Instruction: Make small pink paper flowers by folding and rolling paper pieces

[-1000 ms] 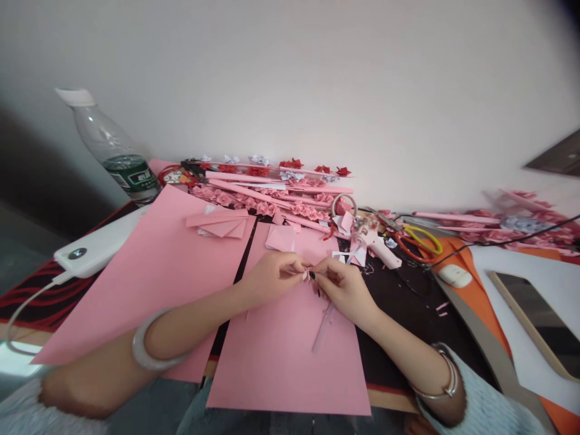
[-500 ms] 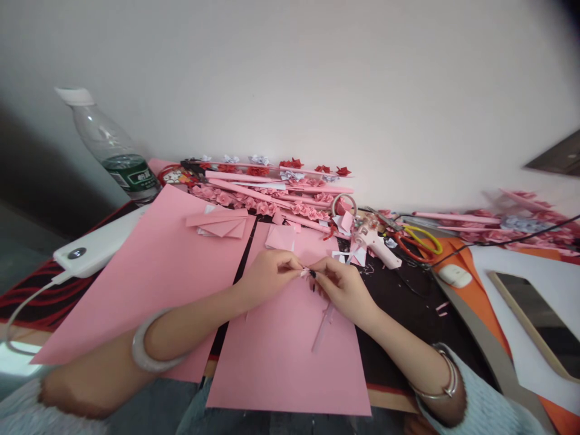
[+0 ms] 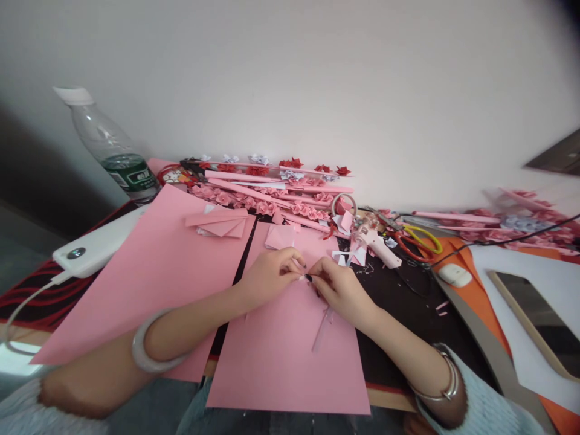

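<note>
My left hand (image 3: 272,273) and my right hand (image 3: 343,289) meet over a sheet of pink paper (image 3: 290,368). Their thumbs and fingertips pinch a small pale pink piece of folded paper (image 3: 301,278), mostly covered by the fingers. Below my right hand a thin translucent stick (image 3: 321,331), like a glue stick, lies on the sheet. Just beyond my left hand sits a stack of small pink paper squares (image 3: 280,235). Folded pink pieces (image 3: 220,222) rest on another large pink sheet (image 3: 181,266) to the left.
Paper flowers and rolled pink stems (image 3: 272,196) are piled along the wall. A pink glue gun (image 3: 378,244), tape roll (image 3: 344,205) and scissors (image 3: 423,239) lie right of centre. A phone (image 3: 539,323) is far right; a power bank (image 3: 97,244) and bottle (image 3: 113,148) stand left.
The fingertips of both hands have shifted slightly left and closer around the small folded paper, which is now more hidden. The things on the table stay where they were.
</note>
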Demonstrator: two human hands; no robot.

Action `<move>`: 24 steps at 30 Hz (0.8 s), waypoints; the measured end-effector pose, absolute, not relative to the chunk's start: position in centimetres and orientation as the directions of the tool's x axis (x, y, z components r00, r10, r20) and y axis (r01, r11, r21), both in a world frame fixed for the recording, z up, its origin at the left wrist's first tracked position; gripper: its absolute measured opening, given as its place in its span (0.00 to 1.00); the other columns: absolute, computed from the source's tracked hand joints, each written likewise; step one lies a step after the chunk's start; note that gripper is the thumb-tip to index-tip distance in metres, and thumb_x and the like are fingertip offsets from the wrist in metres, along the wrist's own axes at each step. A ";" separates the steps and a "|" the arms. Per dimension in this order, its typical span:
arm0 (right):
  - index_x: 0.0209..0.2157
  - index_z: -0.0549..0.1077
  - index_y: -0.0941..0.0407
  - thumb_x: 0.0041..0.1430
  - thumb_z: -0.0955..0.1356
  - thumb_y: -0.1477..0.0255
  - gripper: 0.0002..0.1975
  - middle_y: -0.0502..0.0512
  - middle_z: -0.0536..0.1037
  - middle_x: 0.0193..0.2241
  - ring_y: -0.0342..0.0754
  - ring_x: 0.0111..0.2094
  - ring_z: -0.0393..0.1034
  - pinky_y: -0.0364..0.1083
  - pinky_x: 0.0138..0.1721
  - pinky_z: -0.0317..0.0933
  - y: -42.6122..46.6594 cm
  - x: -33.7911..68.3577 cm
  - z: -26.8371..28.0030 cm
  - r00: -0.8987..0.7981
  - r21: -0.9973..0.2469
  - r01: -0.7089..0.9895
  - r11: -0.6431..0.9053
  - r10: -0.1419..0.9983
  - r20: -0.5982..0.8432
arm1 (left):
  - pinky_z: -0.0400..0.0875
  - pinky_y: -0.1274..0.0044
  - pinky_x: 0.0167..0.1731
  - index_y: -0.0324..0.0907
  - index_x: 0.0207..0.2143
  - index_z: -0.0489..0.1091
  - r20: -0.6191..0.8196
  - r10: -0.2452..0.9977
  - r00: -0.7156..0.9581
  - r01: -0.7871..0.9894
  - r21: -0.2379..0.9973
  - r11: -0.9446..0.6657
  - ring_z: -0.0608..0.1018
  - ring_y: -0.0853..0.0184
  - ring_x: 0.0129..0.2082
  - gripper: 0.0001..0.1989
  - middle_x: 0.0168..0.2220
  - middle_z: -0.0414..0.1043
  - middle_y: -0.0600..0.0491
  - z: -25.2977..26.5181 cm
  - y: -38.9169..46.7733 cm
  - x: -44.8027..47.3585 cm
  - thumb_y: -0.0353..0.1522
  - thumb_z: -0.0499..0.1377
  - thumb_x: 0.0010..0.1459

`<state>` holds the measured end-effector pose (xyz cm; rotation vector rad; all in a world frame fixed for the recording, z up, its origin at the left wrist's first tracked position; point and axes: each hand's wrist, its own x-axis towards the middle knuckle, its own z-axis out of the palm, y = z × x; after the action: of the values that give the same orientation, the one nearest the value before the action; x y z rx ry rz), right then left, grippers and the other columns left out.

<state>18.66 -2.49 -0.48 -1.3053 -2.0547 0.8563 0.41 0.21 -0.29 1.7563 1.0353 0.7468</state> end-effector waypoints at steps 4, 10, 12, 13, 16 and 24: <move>0.32 0.63 0.56 0.57 0.60 0.79 0.04 0.45 0.66 0.19 0.41 0.19 0.61 0.41 0.25 0.55 -2.6 18.6 -0.4 -0.390 -0.736 0.587 0.338 0.914 0.110 | 0.70 0.76 0.35 0.40 0.31 0.67 0.035 0.885 0.465 0.317 0.926 -0.203 0.77 0.67 0.33 0.05 0.29 0.75 0.54 -0.2 0.3 0.4 0.25 0.57 0.49; 0.35 0.58 0.55 0.58 0.59 0.76 0.03 0.46 0.66 0.21 0.42 0.21 0.61 0.41 0.26 0.53 -2.7 18.6 -0.4 -0.355 -0.735 0.602 0.312 0.929 0.104 | 0.70 0.77 0.35 0.39 0.30 0.67 0.017 0.886 0.464 0.218 0.967 -0.132 0.77 0.68 0.31 0.05 0.27 0.75 0.55 -0.3 0.2 0.5 0.26 0.59 0.48; 0.34 0.57 0.55 0.59 0.59 0.76 0.02 0.46 0.65 0.21 0.42 0.22 0.60 0.41 0.25 0.52 -2.6 18.6 -0.3 -0.366 -0.729 0.605 0.320 0.925 0.103 | 0.71 0.77 0.35 0.39 0.30 0.66 -0.003 0.881 0.474 0.151 0.986 -0.077 0.77 0.68 0.31 0.06 0.27 0.75 0.55 -0.3 0.1 0.6 0.25 0.60 0.48; 0.33 0.57 0.55 0.59 0.59 0.76 0.02 0.46 0.64 0.20 0.42 0.21 0.59 0.41 0.25 0.52 -2.6 18.7 -0.2 -0.382 -0.719 0.610 0.334 0.918 0.103 | 0.71 0.77 0.35 0.39 0.30 0.66 -0.013 0.878 0.479 0.123 0.991 -0.052 0.77 0.68 0.31 0.06 0.27 0.75 0.55 -0.3 0.1 0.6 0.25 0.60 0.47; 0.29 0.58 0.55 0.60 0.58 0.77 0.06 0.45 0.61 0.19 0.41 0.20 0.56 0.41 0.25 0.50 -2.4 18.7 -0.1 -0.450 -0.673 0.623 0.398 0.886 0.107 | 0.71 0.77 0.35 0.39 0.30 0.65 -0.029 0.866 0.500 0.069 0.998 -0.006 0.78 0.68 0.31 0.08 0.27 0.75 0.54 -0.5 0.1 0.6 0.24 0.60 0.47; 0.24 0.58 0.56 0.58 0.58 0.80 0.10 0.46 0.60 0.19 0.39 0.21 0.55 0.39 0.25 0.49 -2.6 18.9 -0.1 -0.520 -0.639 0.588 0.496 0.837 0.172 | 0.71 0.77 0.29 0.37 0.28 0.66 -0.062 0.779 0.624 0.132 0.991 -0.027 0.76 0.70 0.26 0.04 0.25 0.73 0.53 -0.7 0.1 0.7 0.29 0.59 0.49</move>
<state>18.95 -2.55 -0.12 -1.1733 -2.2779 0.7172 0.70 0.10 -0.72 1.5371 0.7905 0.6146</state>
